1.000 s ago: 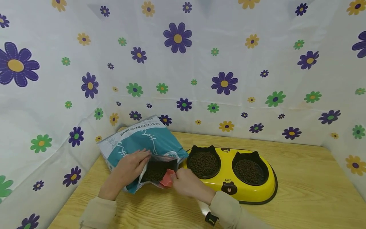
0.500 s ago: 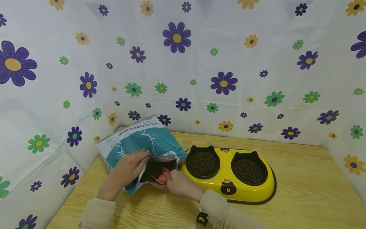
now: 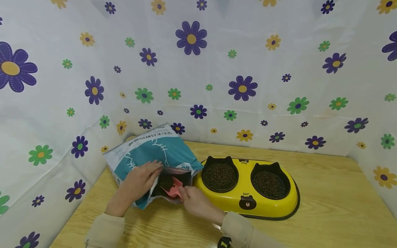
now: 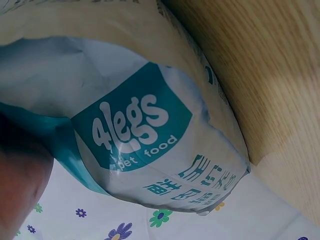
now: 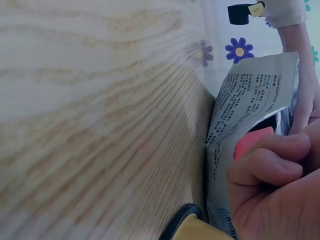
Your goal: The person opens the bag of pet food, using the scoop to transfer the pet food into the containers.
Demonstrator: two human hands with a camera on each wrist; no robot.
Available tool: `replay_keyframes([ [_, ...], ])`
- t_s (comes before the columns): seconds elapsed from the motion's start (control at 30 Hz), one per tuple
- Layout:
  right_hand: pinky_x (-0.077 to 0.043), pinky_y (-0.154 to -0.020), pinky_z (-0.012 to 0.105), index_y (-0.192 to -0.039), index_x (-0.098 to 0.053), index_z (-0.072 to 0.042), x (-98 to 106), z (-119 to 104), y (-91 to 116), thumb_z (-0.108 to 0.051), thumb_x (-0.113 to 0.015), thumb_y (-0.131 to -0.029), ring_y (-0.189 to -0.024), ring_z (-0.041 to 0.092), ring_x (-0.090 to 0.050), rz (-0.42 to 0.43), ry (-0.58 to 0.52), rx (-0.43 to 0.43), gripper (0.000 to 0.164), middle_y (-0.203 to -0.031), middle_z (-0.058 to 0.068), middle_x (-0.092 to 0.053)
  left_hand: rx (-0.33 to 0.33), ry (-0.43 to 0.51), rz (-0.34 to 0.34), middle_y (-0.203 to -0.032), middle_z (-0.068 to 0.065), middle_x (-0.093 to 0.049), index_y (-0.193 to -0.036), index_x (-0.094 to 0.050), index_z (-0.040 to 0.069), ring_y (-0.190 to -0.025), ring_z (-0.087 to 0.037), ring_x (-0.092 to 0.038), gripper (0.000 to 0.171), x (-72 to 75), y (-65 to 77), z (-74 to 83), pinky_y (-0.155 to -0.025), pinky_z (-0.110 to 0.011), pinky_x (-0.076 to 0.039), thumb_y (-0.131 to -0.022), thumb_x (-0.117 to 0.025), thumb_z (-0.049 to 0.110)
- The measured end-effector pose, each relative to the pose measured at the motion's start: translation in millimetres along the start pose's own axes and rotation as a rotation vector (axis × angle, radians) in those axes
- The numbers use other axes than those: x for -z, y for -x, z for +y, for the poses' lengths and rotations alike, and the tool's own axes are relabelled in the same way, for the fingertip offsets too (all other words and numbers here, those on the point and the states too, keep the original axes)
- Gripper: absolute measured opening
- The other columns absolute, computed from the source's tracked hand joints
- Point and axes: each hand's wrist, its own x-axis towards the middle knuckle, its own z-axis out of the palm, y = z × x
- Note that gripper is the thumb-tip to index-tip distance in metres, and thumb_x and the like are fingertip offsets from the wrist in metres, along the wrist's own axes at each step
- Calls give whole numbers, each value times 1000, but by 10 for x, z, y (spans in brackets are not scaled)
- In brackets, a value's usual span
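A teal and white pet food bag (image 3: pixel 173 146) lies on its side, its mouth facing the person; kibble shows inside. My left hand (image 3: pixel 138 184) rests on the bag beside the mouth, its visible fingers fairly straight. With curled fingers my right hand (image 3: pixel 200 205) grips a pink scoop (image 3: pixel 174 188), whose head is in the bag's mouth. In the right wrist view the curled right hand (image 5: pixel 270 185) hides most of the scoop (image 5: pixel 252 140). The left wrist view shows the bag's printed side (image 4: pixel 135 120) and part of the left hand (image 4: pixel 22 185).
Right of the bag stands a yellow double pet feeder (image 3: pixel 227 201) with two black cat-eared bowls, both holding brown kibble (image 3: pixel 219 176). The wooden table (image 3: pixel 335 199) extends to the right. Behind it hangs a white flower-patterned cloth (image 3: pixel 214 69).
My right hand has moved left with the scoop, whose head now sits farther inside the bag's mouth and is turned differently. The left hand, bag and feeder stay nearly where they were.
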Motion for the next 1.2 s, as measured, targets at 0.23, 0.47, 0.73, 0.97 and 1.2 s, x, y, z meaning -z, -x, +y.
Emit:
replay_keyframes([
  [0.23, -29, -49, 18, -76, -55, -8, 73, 17, 122, -24, -40, -112, -49, 5, -35, -63, -31, 4, 42, -62, -7, -40, 6, 3, -14, -131, -18, -71, -127, -72, 3, -125, -40, -66, 28, 7, -15, 7, -104, -56, -53, -103, -61, 12],
  [0.47, -41, -45, 21, -96, -54, 5, 194, 46, 269, -32, -33, -114, -40, 15, -50, -269, -232, -31, 46, -53, -1, -48, 7, 1, -8, -129, -18, -71, -125, -73, 3, -123, -40, -67, 27, 18, -20, 10, -103, -56, -54, -102, -62, 12],
  [0.73, -46, -49, 23, -106, -50, 5, 272, 85, 376, -34, -29, -113, -49, 13, -51, -251, -331, -30, 45, -62, 1, -51, 7, 14, -12, -130, -19, -71, -125, -73, 2, -123, -41, -66, 26, 34, -4, 15, -103, -55, -54, -102, -61, 10],
  [0.97, -46, -49, 22, -104, -47, 3, 354, 83, 494, -37, -29, -113, -52, 9, -49, -137, -285, 31, 44, -67, 0, -49, 5, 24, -18, -131, -18, -70, -126, -73, 3, -124, -40, -66, 27, 18, 11, 6, -105, -54, -53, -103, -60, 11],
  [1.2, -52, -51, 25, -102, -48, -3, 573, 119, 617, -35, -27, -113, -52, 8, -52, -26, -205, 90, 39, -69, 4, -52, 15, 17, -18, -132, -18, -70, -128, -72, 4, -125, -39, -65, 28, 11, 14, -2, -106, -54, -53, -103, -61, 13],
])
